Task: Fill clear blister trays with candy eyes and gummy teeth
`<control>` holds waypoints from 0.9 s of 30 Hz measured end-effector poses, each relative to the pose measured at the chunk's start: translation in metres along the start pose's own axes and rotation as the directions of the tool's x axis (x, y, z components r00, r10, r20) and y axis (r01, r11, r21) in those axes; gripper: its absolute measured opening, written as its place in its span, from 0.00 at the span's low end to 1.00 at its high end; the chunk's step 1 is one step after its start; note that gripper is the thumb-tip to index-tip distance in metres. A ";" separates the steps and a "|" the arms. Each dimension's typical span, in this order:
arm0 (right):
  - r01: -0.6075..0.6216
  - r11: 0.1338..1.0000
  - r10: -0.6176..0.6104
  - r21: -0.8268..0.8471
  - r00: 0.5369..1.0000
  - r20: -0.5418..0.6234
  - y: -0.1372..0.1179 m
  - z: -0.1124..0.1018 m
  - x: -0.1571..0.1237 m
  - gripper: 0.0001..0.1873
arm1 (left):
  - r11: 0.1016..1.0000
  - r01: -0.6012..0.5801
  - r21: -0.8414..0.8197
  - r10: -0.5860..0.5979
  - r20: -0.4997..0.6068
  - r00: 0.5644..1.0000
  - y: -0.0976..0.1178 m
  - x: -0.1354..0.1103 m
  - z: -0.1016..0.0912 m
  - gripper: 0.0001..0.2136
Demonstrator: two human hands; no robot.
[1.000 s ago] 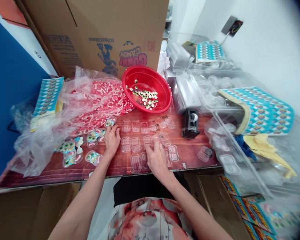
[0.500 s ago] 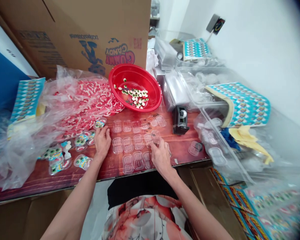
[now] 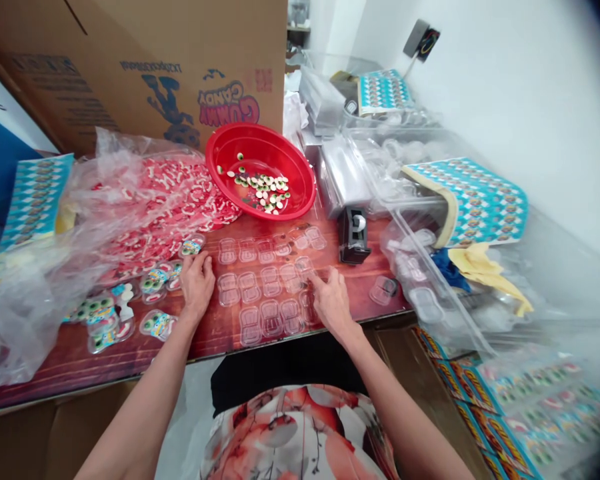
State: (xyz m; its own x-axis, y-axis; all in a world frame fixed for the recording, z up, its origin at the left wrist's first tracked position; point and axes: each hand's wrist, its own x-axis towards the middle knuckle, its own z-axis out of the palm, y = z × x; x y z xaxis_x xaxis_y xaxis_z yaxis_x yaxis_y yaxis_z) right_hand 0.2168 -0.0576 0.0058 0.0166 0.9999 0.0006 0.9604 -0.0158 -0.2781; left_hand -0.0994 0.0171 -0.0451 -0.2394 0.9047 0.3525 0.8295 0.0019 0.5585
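Note:
My left hand (image 3: 197,285) rests on the table with fingers loosely bent and apart, holding nothing I can see. It lies beside a filled clear candy pack (image 3: 192,245), and more packs with eyeball pieces and blue printed inserts (image 3: 155,281) spread to its left. My right hand (image 3: 333,301) is at the right end of rows of small clear plastic blister trays (image 3: 250,288). Its fingers are apart, their tips at the edge of a tray (image 3: 305,268). Part of another tray (image 3: 309,303) shows beside the palm.
A red basin (image 3: 303,193) holds eyeball candies. Left of it lies a plastic bag of red-and-white candies (image 3: 165,193). A black tape dispenser (image 3: 354,243) and a lone clear tray (image 3: 383,291) are at right. Clear bins (image 3: 420,247) and a large carton (image 3: 130,40) border the table (image 3: 200,340).
My right hand has shifted slightly right along the trays, with its fingers more extended. My left hand stays by the candy packs. The whole view has shifted a little.

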 end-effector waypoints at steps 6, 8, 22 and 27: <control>0.025 0.988 0.007 0.151 0.978 -0.206 0.035 -0.003 -0.012 0.22 | 1.000 0.012 0.029 -0.011 -0.007 1.000 -0.006 0.000 0.003 0.18; 0.042 0.987 -0.009 0.152 0.978 -0.211 0.042 -0.003 -0.024 0.21 | 0.999 0.014 0.030 -0.014 -0.010 1.000 -0.007 0.000 0.004 0.18; 0.199 0.965 -0.165 0.172 0.967 -0.195 0.022 -0.002 -0.063 0.24 | 0.998 -0.030 0.050 0.032 -0.030 0.999 -0.006 0.000 0.004 0.19; 0.216 0.969 -0.197 0.119 0.969 -0.151 0.011 0.004 -0.072 0.22 | 0.998 -0.033 0.046 0.035 -0.036 0.999 -0.006 0.000 0.004 0.18</control>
State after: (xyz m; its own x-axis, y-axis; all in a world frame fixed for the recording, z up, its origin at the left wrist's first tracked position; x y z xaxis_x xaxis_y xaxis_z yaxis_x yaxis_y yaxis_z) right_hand 0.2248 -0.1293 -0.0015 -0.1310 0.9708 0.2008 0.9013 0.2010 -0.3839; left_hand -0.1022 0.0192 -0.0512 -0.2283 0.8883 0.3984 0.8591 -0.0087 0.5117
